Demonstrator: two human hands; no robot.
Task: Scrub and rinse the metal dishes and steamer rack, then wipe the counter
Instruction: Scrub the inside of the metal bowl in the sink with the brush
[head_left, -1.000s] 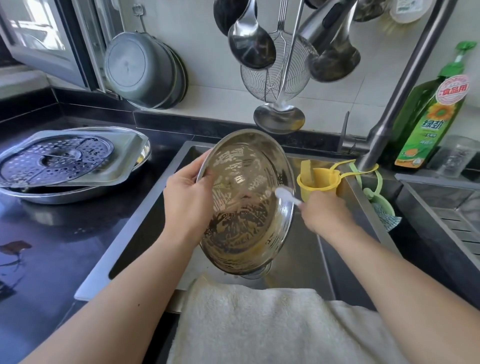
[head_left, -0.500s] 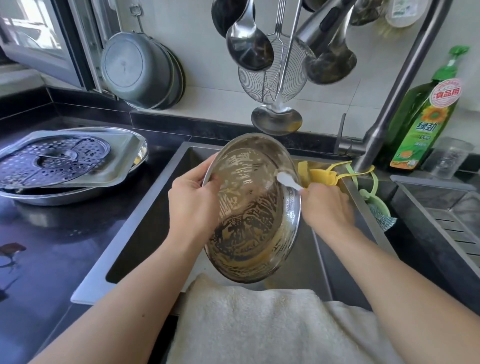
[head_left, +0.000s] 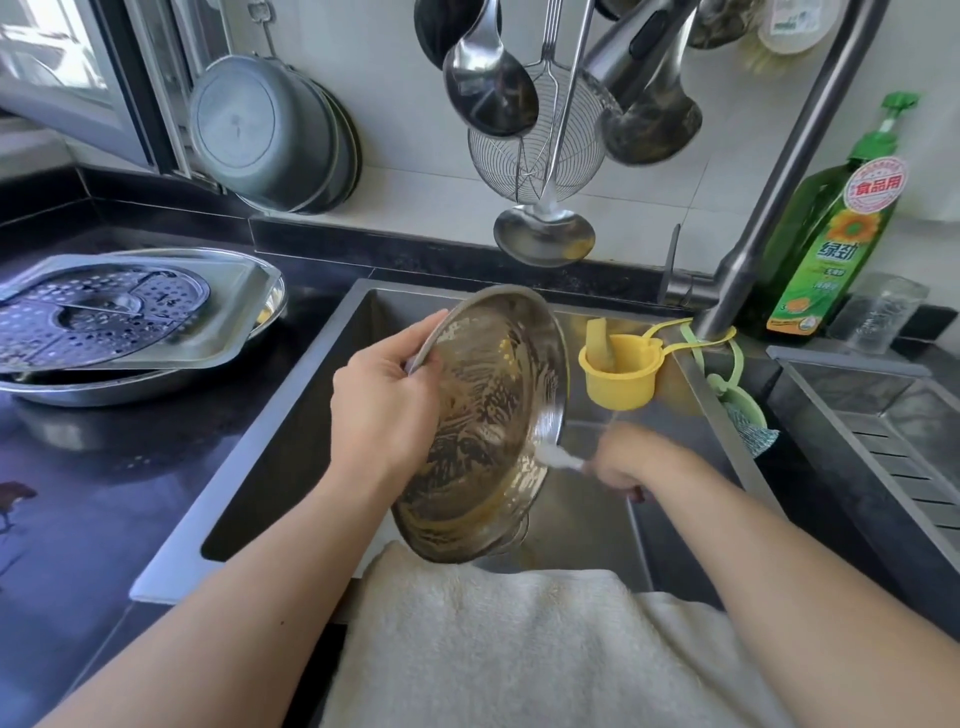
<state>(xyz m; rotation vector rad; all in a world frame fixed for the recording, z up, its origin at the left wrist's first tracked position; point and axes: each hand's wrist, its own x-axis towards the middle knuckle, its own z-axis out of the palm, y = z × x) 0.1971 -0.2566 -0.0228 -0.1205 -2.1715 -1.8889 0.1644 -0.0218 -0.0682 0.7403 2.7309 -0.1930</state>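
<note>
A round metal dish, smeared with yellowish-brown residue, is tilted on edge over the sink. My left hand grips its upper left rim. My right hand, blurred by motion, holds a white brush whose head touches the dish's lower right rim. On the counter at the left, a perforated steamer rack lies on a rectangular metal tray, which rests on a round metal dish.
A cream towel drapes over the sink's near edge. A yellow cup hangs on the sink wall by the faucet. Green detergent bottle and a glass stand at the right. Ladles, a strainer and pans hang on the wall.
My right hand dropped with the brush from the dish's upper right rim to its lower right rim. My left hand shifted up the left rim and the dish tilted more upright.
</note>
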